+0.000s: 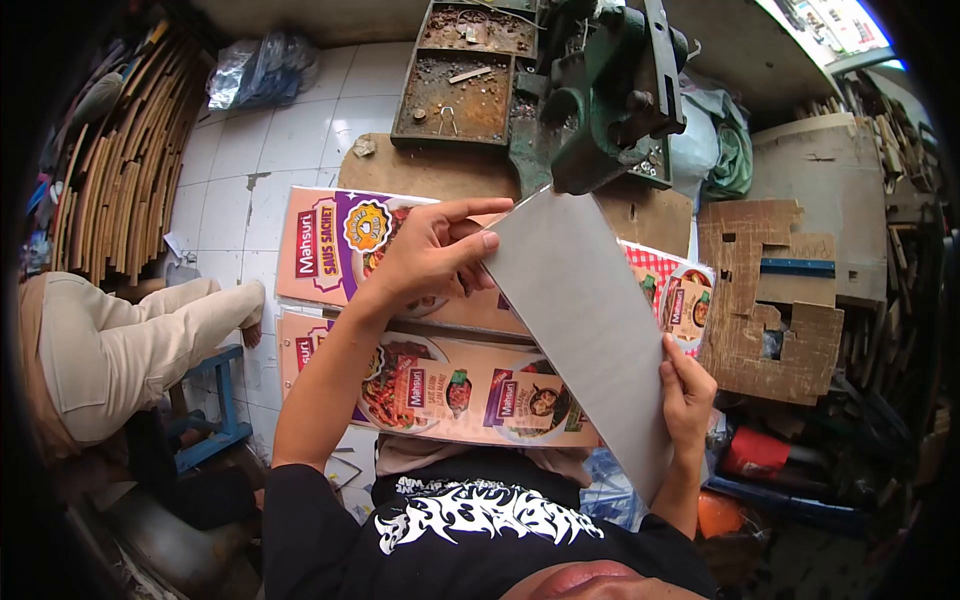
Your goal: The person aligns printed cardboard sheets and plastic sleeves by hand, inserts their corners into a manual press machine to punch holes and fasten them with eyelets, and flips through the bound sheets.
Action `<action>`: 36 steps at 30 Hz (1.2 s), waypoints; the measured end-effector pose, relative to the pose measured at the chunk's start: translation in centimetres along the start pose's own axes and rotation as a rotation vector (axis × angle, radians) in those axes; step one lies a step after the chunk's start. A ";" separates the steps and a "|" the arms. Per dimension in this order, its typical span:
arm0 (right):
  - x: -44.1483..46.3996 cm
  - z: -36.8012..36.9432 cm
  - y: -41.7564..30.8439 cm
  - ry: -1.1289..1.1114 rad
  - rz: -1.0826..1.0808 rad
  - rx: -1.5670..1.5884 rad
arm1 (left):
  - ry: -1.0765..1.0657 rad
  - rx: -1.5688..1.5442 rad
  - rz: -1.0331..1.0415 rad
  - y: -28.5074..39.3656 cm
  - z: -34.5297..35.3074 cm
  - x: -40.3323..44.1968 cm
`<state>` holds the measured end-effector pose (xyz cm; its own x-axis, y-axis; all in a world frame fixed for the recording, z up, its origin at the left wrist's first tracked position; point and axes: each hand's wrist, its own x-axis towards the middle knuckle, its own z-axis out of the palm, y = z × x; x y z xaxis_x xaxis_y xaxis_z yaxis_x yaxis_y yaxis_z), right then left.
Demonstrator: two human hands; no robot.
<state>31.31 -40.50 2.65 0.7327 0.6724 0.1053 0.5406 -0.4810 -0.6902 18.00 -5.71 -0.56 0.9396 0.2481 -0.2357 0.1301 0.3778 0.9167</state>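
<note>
A long, plain grey board (580,300) slants across the middle of the view, its top end at the head of a green metal press (595,120). Whether that end touches the press I cannot tell. My left hand (435,250) pinches the board's upper left edge, thumb on the near face. Lower down, my right hand (687,395) grips the right edge, thumb on top and fingers partly hidden. Beneath lie two stacks of printed signs: the far stack (318,245) reads "Mahsuri Saus Sachet", and the near stack (470,385) sits close to my body.
Beside the press is a rusty tray (455,95) holding small metal bits. Cut brown hardboard (765,300) stands at the right. At the left, a person in light trousers (140,350) is near a blue stool (215,415) and stacked boards (125,150).
</note>
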 end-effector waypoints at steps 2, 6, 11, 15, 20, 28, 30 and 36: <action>0.0 -0.2 -0.2 -0.001 0.007 -0.003 | 0.004 0.007 0.000 -0.1 0.0 0.0; 0.0 -0.4 -0.2 0.004 -0.004 -0.006 | 0.002 0.007 -0.007 0.0 0.0 0.0; 0.0 -0.7 -0.5 -0.002 0.010 -0.012 | 0.010 0.025 0.001 0.1 0.1 0.0; 0.1 -0.9 -0.5 -0.020 0.008 -0.034 | 0.025 0.018 -0.010 0.0 0.0 0.0; 0.2 -0.8 -0.5 -0.008 -0.025 -0.037 | 0.016 0.033 0.006 -0.1 -0.1 0.1; 0.1 -0.5 -0.5 -0.017 -0.001 -0.036 | 0.012 0.018 0.018 -0.3 -0.2 0.1; 0.1 -0.6 -0.5 -0.025 0.012 -0.037 | 0.015 0.014 0.018 -0.4 -0.2 0.1; 0.1 -0.6 -0.1 -0.021 0.003 -0.040 | 0.010 0.020 0.019 -0.4 -0.3 0.1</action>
<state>31.55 -40.73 3.13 0.7255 0.6825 0.0880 0.5552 -0.5049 -0.6609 18.01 -5.58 -1.01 0.9386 0.2645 -0.2214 0.1187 0.3550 0.9273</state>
